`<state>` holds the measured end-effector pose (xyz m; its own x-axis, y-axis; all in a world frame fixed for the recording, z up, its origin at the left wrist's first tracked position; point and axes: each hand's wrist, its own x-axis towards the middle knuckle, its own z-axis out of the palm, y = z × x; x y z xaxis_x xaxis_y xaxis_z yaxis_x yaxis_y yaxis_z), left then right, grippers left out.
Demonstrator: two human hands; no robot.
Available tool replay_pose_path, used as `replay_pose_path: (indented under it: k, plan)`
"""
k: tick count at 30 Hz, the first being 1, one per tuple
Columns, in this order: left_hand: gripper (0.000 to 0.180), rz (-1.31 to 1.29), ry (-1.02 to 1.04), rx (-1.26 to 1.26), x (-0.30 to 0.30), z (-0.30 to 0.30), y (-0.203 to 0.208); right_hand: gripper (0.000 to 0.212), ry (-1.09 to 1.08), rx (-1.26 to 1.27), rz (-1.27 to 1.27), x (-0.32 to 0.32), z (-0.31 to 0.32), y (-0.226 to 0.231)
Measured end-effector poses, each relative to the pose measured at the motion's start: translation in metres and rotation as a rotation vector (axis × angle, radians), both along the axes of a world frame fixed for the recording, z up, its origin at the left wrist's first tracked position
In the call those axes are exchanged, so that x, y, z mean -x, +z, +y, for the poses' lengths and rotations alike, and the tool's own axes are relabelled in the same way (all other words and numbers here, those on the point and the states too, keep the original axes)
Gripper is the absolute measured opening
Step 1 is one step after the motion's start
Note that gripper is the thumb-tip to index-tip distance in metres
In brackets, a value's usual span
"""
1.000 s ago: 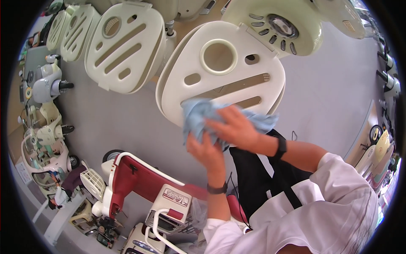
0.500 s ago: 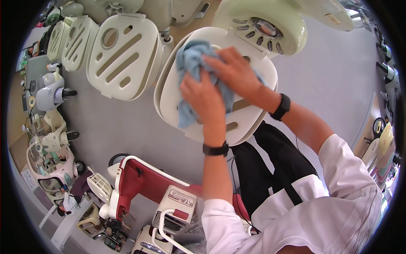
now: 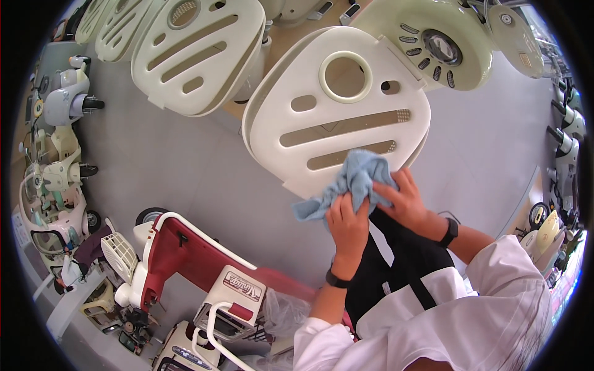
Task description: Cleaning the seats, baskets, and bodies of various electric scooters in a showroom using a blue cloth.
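Note:
A crumpled light-blue cloth [image 3: 362, 176] is bunched between both my hands at the near edge of a cream plastic basket lid [image 3: 346, 117]. Its loose end trails out to the left. My left hand [image 3: 348, 226] has its fingers curled into the lower side of the cloth. From the right, my right hand [image 3: 405, 201] grips the cloth with bent fingers. The lid has a round ring opening and several slots, and it is attached at the front of a pale green scooter [image 3: 461, 46].
More scooters with similar cream baskets [image 3: 195, 55] stand in a row to the left. A red and white scooter [image 3: 198, 260] is at the lower left, beside a clear plastic bag [image 3: 284, 315]. Other scooters [image 3: 65, 130] line the far left and right sides of the grey floor [image 3: 185, 161].
Both hands have drawn back with the cloth from the upper left of the lid to its near edge. The camera view has shifted, and the ring opening now shows fully.

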<state>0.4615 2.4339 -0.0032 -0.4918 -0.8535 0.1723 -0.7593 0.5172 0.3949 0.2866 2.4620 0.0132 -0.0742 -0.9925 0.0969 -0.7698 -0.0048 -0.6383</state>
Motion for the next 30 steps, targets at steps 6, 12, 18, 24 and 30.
replay_pose_path:
  k: [6,12,18,24,30]
  plan:
    - [0.036,-0.007,0.117,0.046,-0.004,-0.055,-0.001,0.069,0.158,0.124,0.063,-0.005,-0.073,-0.002]
    - [0.033,0.100,0.119,0.212,0.062,-0.187,0.014,0.057,-0.032,0.378,0.190,0.034,-0.189,-0.003]
    - [0.021,0.096,0.024,0.329,0.127,-0.197,0.015,0.057,-0.290,0.363,0.239,0.072,-0.177,-0.002]
    - [0.020,0.155,-0.060,0.296,0.114,-0.152,0.001,0.056,-0.315,0.330,0.229,0.062,-0.116,-0.007]
    - [0.019,0.120,-0.031,0.398,0.130,-0.187,0.002,0.053,-0.352,0.364,0.270,0.071,-0.158,-0.007]
